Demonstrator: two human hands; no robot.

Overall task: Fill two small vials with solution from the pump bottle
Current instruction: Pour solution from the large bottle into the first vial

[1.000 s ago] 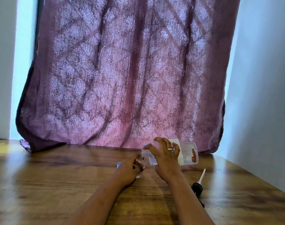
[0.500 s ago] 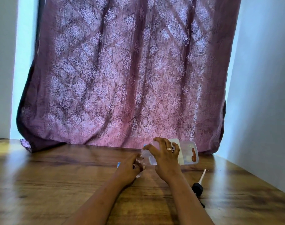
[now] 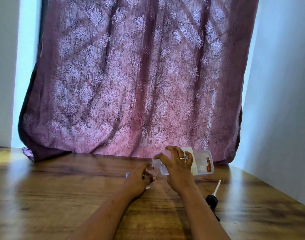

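Observation:
My right hand (image 3: 178, 166) grips a clear plastic bottle (image 3: 202, 161) with a white label, tipped on its side with its open neck pointing left. My left hand (image 3: 139, 178) is closed around a small clear vial (image 3: 149, 170) held just under the bottle's neck; most of the vial is hidden by my fingers. The black pump head with its white tube (image 3: 212, 198) lies detached on the wooden table (image 3: 61, 196) to the right of my right forearm. A small blue object (image 3: 127, 174) peeks out left of my left hand.
A purple patterned curtain (image 3: 130, 75) hangs behind the table and touches its far edge. A white wall (image 3: 283, 101) borders the table on the right.
Nothing has visibly changed apart from a slight shift of the camera; both hands hold the same pose with the bottle tipped over the vial.

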